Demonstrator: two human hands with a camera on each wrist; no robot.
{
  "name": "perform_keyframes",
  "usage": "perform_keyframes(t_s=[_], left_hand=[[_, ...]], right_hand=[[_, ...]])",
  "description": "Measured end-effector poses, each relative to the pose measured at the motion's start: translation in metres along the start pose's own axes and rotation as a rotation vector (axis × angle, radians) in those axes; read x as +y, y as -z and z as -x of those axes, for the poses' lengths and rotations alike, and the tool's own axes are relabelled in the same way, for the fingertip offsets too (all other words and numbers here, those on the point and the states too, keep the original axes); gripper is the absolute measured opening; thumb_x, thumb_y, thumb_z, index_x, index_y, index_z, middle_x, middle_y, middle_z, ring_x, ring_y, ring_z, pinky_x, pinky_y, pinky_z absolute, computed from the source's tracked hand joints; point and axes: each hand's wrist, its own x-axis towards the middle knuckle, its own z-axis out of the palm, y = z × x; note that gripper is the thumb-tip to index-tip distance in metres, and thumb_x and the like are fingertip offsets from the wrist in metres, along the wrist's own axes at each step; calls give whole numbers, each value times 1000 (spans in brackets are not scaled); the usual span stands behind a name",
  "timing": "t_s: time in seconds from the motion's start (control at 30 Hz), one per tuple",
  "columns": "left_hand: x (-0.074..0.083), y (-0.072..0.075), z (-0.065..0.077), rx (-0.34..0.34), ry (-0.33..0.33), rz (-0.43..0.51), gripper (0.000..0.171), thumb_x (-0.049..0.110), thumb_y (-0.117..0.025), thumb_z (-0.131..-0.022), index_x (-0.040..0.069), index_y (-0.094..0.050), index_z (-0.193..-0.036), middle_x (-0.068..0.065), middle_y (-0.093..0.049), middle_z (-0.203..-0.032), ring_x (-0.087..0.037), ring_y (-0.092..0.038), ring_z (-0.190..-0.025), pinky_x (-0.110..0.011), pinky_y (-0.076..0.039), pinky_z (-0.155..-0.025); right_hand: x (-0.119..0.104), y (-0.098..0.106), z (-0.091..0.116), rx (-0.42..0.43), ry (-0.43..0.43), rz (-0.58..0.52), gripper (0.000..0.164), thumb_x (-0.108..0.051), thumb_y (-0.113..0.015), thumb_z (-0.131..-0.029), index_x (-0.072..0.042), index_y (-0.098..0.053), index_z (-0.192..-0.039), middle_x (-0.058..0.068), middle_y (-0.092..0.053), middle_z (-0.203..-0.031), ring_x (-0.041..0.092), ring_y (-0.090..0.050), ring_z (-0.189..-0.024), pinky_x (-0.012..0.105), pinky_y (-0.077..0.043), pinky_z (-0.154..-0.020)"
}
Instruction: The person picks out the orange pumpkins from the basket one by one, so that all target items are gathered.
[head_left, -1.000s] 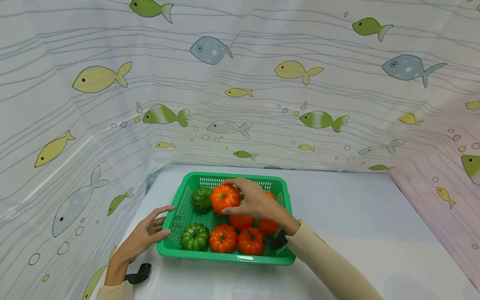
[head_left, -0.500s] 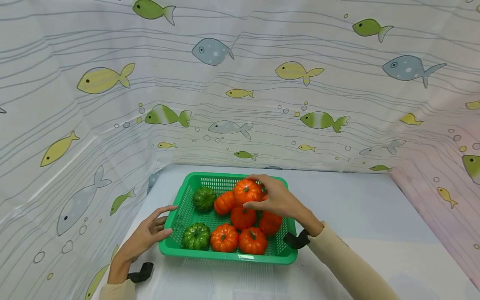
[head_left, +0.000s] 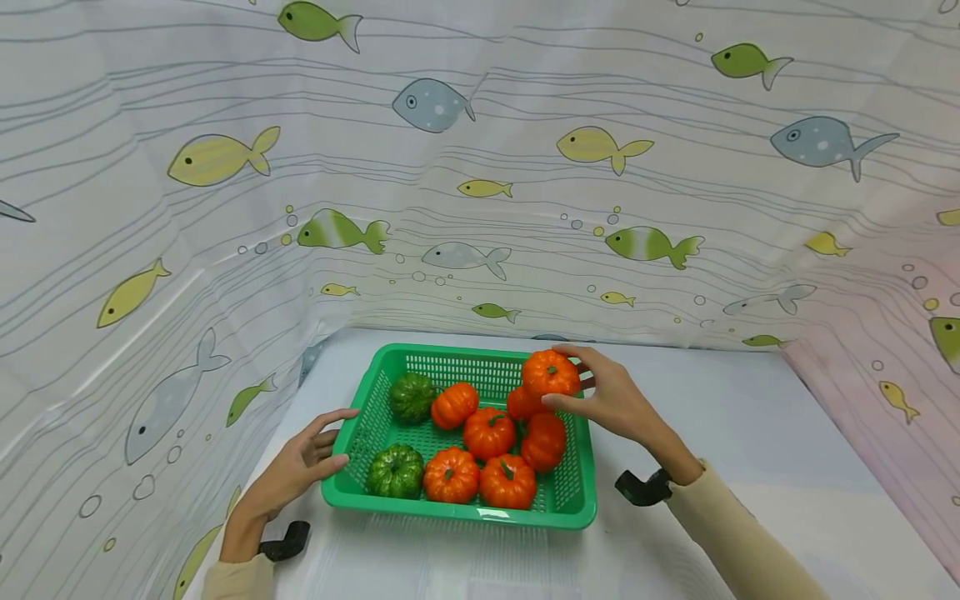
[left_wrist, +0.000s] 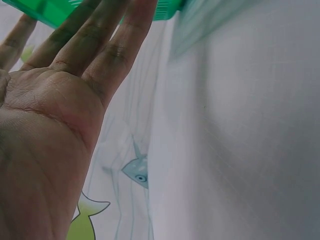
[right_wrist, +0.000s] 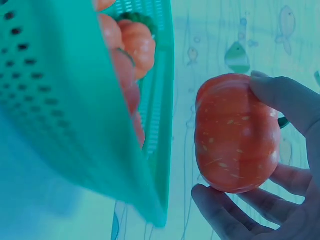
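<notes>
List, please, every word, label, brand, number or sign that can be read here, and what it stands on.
There are none: no lettering, number or sign can be read on the held orange pumpkin, the green basket or the green pumpkins. The backdrop shows drawn fish, bubbles and lines, no writing.

The left hand shows its palm, fingers extended across the edge of a green basket. Beside it, pale cloth bears a printed blue fish and green fish tail; a white surface lies past the cloth's edge.
</notes>
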Motion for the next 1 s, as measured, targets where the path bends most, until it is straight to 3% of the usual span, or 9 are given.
perform_keyframes(t_s=[0.4, 0.73, 1.0], left_hand=[[0, 0, 1, 8, 3, -12, 64, 3, -57, -104, 18, -34, -161, -33, -26, -160, 3, -50, -130, -30, -54, -94], [0, 0, 1, -1, 3, -13, 64, 4, -57, -104, 19, -33, -161, -33, -26, -160, 0, -51, -132, -33, -54, -94], [1, 0, 0, 0, 5, -3, 63, 4, -57, -104, 18, -34, -161, -32, -31, -158, -2, -54, -129, -33, -55, -93]], right_hand=[[36, 25, 24, 107, -88, 37, 78, -49, -85, -85, -21, -51, -149, 11, -58, -139, 28, -67, -102, 44, -60, -83], [75, 38, 39, 172, -188, 74, 82, -48, -81, -88, -15, -46, -155, 18, -56, -138, 37, -64, -104, 50, -59, -82], [109, 40, 45, 169, -285, 103, 84, -52, -79, -89, -11, -45, -154, 23, -53, -139, 38, -60, -108, 41, -57, -78]])
